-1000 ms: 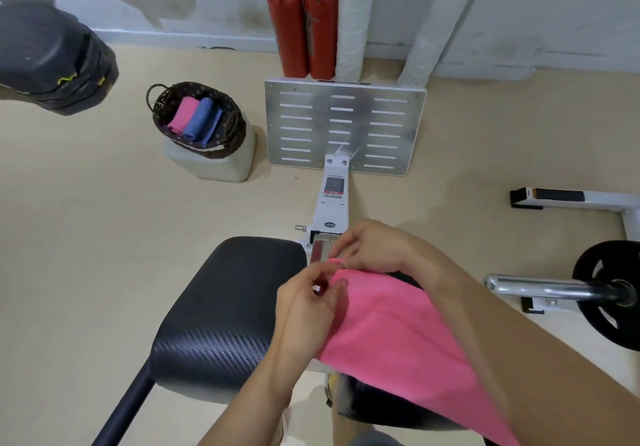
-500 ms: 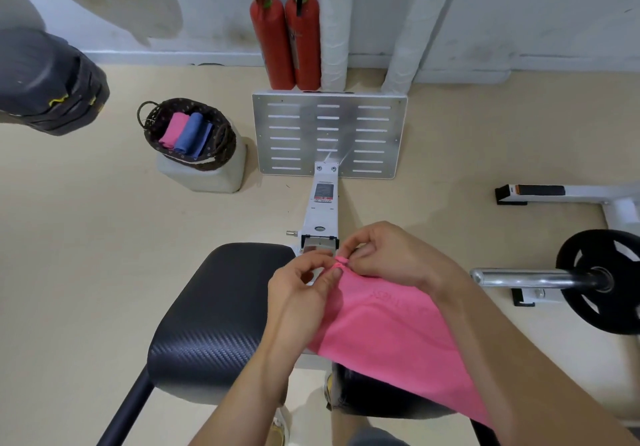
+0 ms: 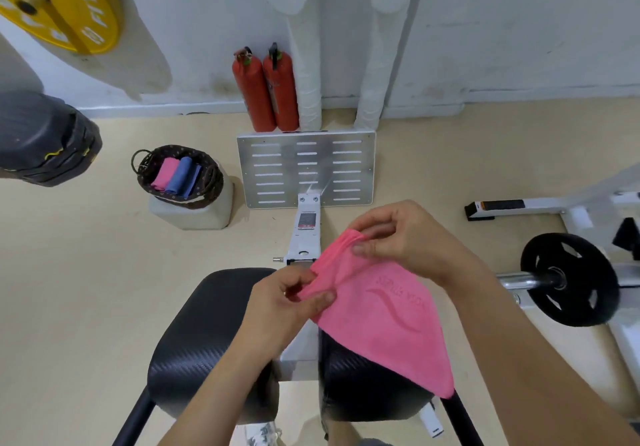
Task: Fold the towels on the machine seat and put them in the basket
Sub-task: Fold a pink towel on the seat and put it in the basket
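A pink towel hangs above the black machine seat, held up by both hands. My left hand pinches its near-left top corner. My right hand pinches the top edge farther away and higher. The towel's lower tip droops over the right seat pad. The dark woven basket stands on a pale block at the left of the floor, holding a rolled pink towel and a blue one.
A slotted metal footplate lies ahead of the seat, with two red fire extinguishers against the wall behind it. A barbell with a black plate sits on the right. A black bag and a yellow plate are at the left.
Both hands have lifted the pink towel and drawn apart along its top edge, the right hand moving up and away. The view has tilted upward, showing more wall.
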Demonstrator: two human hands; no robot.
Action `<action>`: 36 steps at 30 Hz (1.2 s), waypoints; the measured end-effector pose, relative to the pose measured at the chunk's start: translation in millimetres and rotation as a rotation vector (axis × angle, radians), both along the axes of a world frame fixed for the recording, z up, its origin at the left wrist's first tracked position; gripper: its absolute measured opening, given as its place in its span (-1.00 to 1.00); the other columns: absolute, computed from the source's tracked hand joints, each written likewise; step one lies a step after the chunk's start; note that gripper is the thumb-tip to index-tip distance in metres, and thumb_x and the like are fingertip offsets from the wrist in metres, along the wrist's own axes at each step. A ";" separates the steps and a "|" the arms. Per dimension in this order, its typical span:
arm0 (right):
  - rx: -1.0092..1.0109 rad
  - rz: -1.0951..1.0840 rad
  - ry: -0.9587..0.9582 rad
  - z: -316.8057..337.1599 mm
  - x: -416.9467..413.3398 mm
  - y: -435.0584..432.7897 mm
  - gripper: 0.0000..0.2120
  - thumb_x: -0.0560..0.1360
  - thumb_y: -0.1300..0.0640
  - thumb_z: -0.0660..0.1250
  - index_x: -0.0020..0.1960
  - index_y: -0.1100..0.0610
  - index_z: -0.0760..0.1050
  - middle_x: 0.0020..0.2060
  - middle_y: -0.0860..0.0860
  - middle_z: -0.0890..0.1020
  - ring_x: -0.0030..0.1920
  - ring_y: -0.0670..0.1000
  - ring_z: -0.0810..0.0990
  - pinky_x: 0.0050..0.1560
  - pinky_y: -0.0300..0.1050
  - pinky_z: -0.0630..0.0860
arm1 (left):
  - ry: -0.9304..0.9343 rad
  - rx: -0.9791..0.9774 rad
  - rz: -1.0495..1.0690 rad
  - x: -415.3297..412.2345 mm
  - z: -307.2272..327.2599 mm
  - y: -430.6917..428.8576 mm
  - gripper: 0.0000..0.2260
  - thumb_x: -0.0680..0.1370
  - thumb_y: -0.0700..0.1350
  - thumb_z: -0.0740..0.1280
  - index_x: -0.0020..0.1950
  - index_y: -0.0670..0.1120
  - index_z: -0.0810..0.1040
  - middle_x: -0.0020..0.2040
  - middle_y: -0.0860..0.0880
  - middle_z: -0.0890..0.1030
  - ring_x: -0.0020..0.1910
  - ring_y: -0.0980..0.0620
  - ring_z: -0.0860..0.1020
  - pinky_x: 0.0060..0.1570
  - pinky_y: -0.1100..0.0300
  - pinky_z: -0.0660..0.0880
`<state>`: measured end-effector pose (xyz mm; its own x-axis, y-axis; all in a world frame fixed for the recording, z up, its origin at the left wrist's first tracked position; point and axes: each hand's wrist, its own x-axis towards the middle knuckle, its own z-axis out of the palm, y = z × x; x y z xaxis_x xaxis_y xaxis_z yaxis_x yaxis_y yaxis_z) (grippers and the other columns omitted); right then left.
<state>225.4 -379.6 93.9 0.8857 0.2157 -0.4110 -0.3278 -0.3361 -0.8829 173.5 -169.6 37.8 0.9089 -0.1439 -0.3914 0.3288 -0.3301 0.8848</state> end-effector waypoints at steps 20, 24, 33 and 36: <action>-0.123 -0.333 -0.427 171.9 -191.2 -18.6 -0.92 0.46 0.37 0.36 -0.11 0.22 0.52 -0.19 0.14 0.53 -0.31 -0.06 0.56 -0.37 -0.23 0.54 | -0.951 0.110 -0.607 -62.9 191.5 24.6 -0.77 0.54 0.12 0.26 -0.16 0.00 0.55 -0.27 0.10 0.56 -0.25 0.08 0.55 -0.26 0.02 0.54; -0.109 -0.372 -0.465 181.1 -233.9 -16.4 -0.89 0.48 0.34 0.35 -0.12 0.15 0.50 -0.24 0.02 0.51 -0.32 0.00 0.46 -0.45 -0.15 0.38 | -0.928 0.026 -0.651 -92.4 209.1 30.0 -0.89 0.49 0.06 0.34 -0.14 0.04 0.55 -0.26 0.04 0.60 -0.26 0.04 0.62 -0.25 0.07 0.58; -0.096 -0.396 -0.244 114.8 -216.8 -40.2 -0.87 0.45 0.35 0.37 -0.14 0.15 0.51 -0.27 0.03 0.58 -0.28 -0.08 0.53 -0.40 -0.25 0.48 | -0.607 0.035 -0.548 -80.3 137.6 -4.1 -0.80 0.43 -0.22 0.48 -0.12 0.03 0.52 -0.20 0.05 0.64 -0.22 0.05 0.62 -0.15 0.07 0.60; -0.059 -0.433 -0.068 46.6 -183.9 -42.9 -0.86 0.43 0.42 0.35 -0.14 0.22 0.48 -0.25 0.10 0.58 -0.26 0.00 0.56 -0.17 0.01 0.64 | -0.505 0.245 -0.497 -56.3 62.7 -16.1 -0.81 0.45 -0.11 0.44 -0.13 0.10 0.44 -0.26 0.06 0.61 -0.26 0.05 0.58 -0.18 0.05 0.56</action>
